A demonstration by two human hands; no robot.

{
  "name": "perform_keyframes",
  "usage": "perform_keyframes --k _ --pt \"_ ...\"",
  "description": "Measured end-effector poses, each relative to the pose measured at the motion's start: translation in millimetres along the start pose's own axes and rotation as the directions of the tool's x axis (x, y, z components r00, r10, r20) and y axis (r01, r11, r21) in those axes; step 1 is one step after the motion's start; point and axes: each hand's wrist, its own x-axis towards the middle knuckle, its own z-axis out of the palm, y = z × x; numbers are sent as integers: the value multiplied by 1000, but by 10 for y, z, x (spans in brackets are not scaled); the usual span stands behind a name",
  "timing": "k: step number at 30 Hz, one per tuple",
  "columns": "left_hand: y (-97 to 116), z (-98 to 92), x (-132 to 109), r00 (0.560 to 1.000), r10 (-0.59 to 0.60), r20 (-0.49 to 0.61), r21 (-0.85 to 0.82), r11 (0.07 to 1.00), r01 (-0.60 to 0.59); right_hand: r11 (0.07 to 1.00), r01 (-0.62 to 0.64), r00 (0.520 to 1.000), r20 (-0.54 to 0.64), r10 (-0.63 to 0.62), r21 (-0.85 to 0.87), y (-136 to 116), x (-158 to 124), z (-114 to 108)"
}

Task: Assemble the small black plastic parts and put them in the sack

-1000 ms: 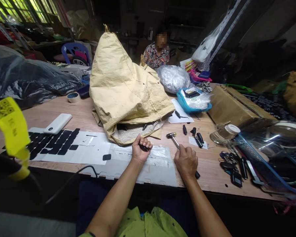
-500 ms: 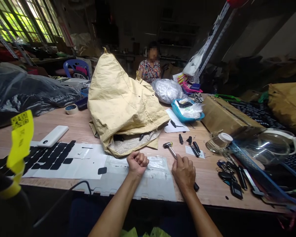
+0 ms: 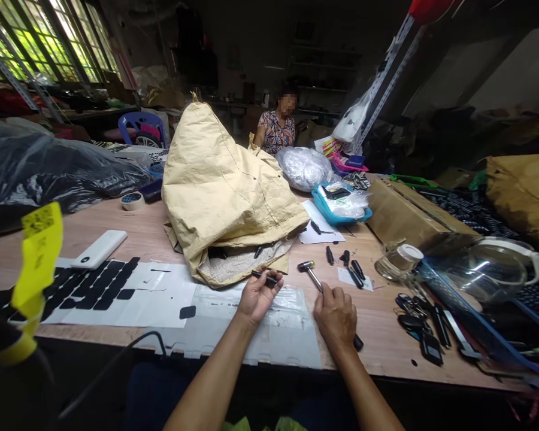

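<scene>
Between the fingers of my left hand, turned palm up, lies a short black cylindrical piece; its exact kind is unclear. That hand is above the clear plastic mat, just in front of the open mouth of a big tan paper sack. Black pieces show inside the sack's mouth. My right hand is closed round the handle of a small hammer. The hammer's head points away to the left, and its black handle end sticks out below my palm.
Black cylindrical parts lie beyond the hammer. Rows of black flat pieces and a white power bank are at left. Keys, a jar and a cardboard box stand right. A person sits across the table.
My left hand has turned from a closed fist to palm up, showing the black piece in its fingers. My right hand stays on the hammer. The person across has shifted slightly.
</scene>
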Motion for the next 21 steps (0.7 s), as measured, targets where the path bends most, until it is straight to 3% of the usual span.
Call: perform_keyframes --k 9,21 --pt "6 -105 41 997 -79 -1 89 993 79 1000 4 1000 3 -4 0 -5 1 -9" --pt "6 -42 -2 995 -101 17 212 973 95 1000 0 1000 0 0 2 4 -9 41"
